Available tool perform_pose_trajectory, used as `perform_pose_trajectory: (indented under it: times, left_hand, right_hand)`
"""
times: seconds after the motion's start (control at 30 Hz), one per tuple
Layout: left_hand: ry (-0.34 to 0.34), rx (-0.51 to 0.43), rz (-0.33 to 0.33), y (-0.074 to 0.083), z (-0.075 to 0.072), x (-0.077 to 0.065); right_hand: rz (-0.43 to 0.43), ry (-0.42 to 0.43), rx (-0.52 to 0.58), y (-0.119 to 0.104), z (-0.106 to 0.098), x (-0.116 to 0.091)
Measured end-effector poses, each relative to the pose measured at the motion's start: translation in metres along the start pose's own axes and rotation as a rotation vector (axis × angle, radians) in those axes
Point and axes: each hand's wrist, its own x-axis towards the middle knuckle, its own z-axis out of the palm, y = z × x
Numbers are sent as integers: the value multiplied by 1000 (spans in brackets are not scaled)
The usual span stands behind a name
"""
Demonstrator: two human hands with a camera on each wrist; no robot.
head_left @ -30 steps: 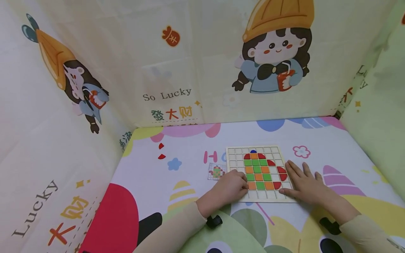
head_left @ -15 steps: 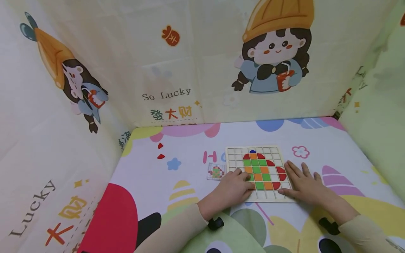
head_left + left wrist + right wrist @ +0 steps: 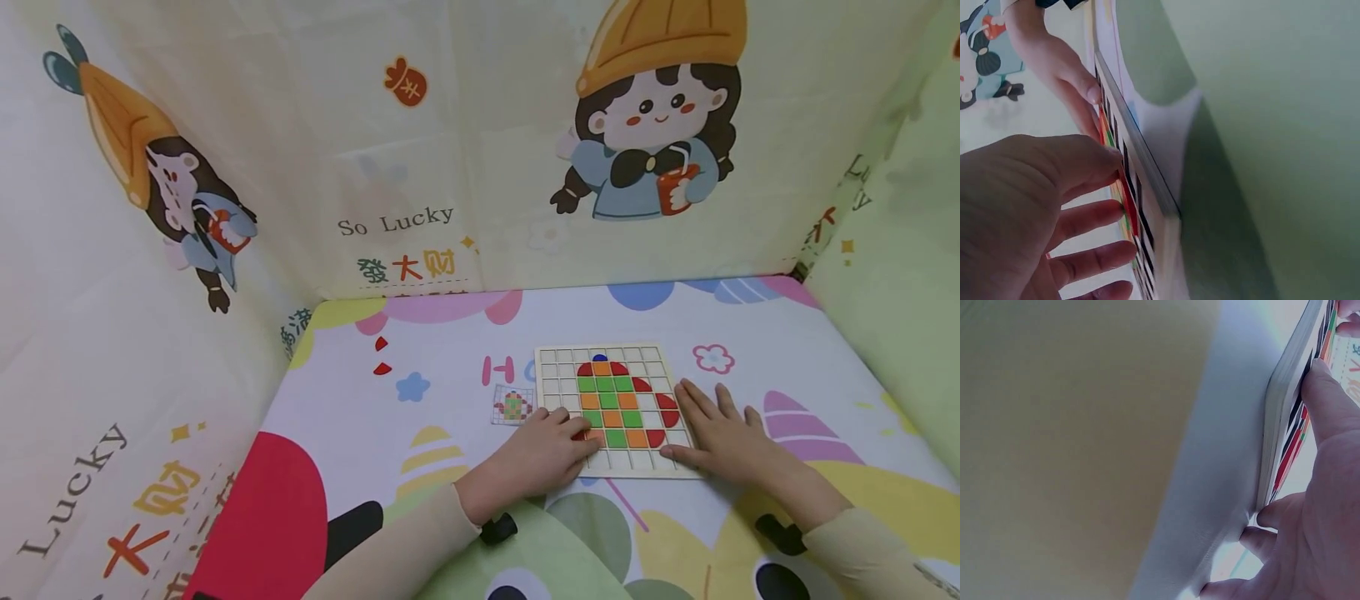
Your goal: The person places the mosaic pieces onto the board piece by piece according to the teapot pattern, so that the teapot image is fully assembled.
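A pale square grid board (image 3: pixel 555 358) lies on the table, bearing orange, green, red and blue mosaic tiles (image 3: pixel 609 400). My left hand (image 3: pixel 553 452) is over the board's lower left, its thumb and fingertips touching the tiles there. In the left wrist view, a red tile (image 3: pixel 1129 206) lies on the board by the spread fingers of that hand (image 3: pixel 1035 206), whose thumb rests at the tile's edge. My right hand (image 3: pixel 727 437) lies along the board's right side, fingers straight, thumb on the near right corner area. What lies under the left fingertips is partly hidden.
A small printed pattern card (image 3: pixel 512 406) lies left of the board, partly beside the left hand. Two red quarter-round tiles (image 3: pixel 382 368) sit farther left on the patterned tablecloth (image 3: pixel 450 333). Printed cloth walls (image 3: pixel 480 167) enclose the table at the back and sides.
My left hand moved right onto the tiles, then drew slightly back left, its fingers looser than a second ago. The right hand and the board have stayed in place.
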Motion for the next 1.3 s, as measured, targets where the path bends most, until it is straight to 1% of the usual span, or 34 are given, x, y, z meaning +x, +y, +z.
perform_pose_trajectory:
  times: [0.1,0.2,0.3,0.37,0.53,0.63,0.7,0.8,0.87,0.93,0.97,1.03,1.1,1.17,1.3]
  left_hand:
    - [5,-69,-35,-9,1,-9]
    - [62,-138,-68,-22,4,-20]
    - [134,-188,-117,-40,9,-35]
    - [158,-228,-183,-53,12,-49]
    - [191,-349,-403,-92,13,-83]
    - [218,-389,-529,-120,18,-104]
    - [224,-399,-611,-140,25,-119]
    - [214,-413,-723,-167,33,-141]
    - [188,-418,-799,-183,37,-154]
    - [149,-422,-860,-197,39,-164]
    - [127,-421,-880,-203,40,-169]
    - [77,-422,-902,-215,41,-175]
    - [24,-426,-891,-224,42,-179]
    - [-25,-420,-857,-233,42,-178]
    - [-98,-424,-763,-251,39,-171]
  right_hand:
    - [-4,3,-10,1,1,0]
    - [1,5,-18,2,0,0]
    - [1,0,-3,1,1,1]
    - [-3,-5,8,0,1,2]
    - [-2,-9,8,-1,1,1]
    - [-1,-12,14,-2,2,1]
    - [-3,-16,16,-2,3,2]
    - [-4,-22,9,-3,4,3]
    - [-5,-21,4,-4,5,3]
    - [-7,-13,-4,-5,5,4]
    - [-8,-11,-5,-5,4,4]
    - [-8,-9,-8,-5,4,4]
    - [-9,-12,-9,-5,4,4]
    - [-5,-18,-10,-4,3,4]
    - [-5,-12,-18,-1,0,3]
